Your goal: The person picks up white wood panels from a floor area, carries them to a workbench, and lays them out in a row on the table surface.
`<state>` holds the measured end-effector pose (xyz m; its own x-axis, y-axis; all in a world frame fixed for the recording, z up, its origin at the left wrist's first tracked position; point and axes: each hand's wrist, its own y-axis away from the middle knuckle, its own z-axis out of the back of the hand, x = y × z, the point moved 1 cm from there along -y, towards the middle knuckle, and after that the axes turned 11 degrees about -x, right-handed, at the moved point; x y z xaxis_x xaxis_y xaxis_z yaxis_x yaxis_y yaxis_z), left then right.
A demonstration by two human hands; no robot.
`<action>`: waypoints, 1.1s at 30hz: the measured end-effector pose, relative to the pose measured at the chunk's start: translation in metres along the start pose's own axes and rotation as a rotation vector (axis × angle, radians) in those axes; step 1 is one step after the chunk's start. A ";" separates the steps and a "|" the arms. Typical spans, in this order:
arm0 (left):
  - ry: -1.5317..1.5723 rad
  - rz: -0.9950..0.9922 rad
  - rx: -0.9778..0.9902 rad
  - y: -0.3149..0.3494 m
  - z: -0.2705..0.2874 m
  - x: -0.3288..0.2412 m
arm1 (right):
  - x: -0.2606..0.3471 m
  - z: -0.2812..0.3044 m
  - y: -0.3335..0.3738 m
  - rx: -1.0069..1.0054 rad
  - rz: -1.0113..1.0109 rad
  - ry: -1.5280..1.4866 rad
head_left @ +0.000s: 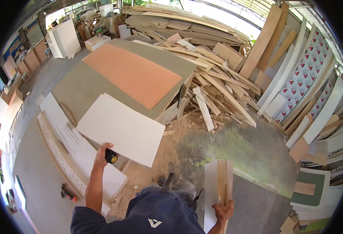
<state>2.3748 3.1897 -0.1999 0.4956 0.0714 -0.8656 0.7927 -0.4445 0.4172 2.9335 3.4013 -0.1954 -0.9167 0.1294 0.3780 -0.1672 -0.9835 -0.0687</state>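
Head view: left hand (101, 154) clamped on white panel's (120, 128) near edge, black-yellow tape measure (111, 156) against the fingers. Right hand (223, 211) wrapped around upright boards (218, 183), low right.

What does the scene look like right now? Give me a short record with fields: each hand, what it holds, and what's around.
left hand: grips the near edge of a white panel, with a black-and-yellow tape measure against it
right hand: holds a stack of narrow boards upright on edge
worktable: carries an orange-brown veneer sheet
beyond: pile of wood offcuts on the floor
right side: panels leaning against the wall
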 end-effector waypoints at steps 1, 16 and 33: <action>-0.023 0.032 -0.026 -0.026 -0.014 0.000 | 0.007 -0.007 -0.020 -0.002 -0.029 -0.013; -0.137 0.147 -0.054 -0.298 -0.114 -0.057 | 0.191 -0.114 -0.312 0.053 0.080 0.000; -0.162 0.384 -0.208 -0.395 -0.069 -0.087 | 0.428 -0.152 -0.419 0.127 0.454 -0.109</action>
<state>2.0434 3.4210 -0.2703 0.7183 -0.2112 -0.6629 0.6255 -0.2213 0.7482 2.5560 3.8876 -0.1448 -0.8422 -0.3237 0.4311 0.2928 -0.9461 -0.1384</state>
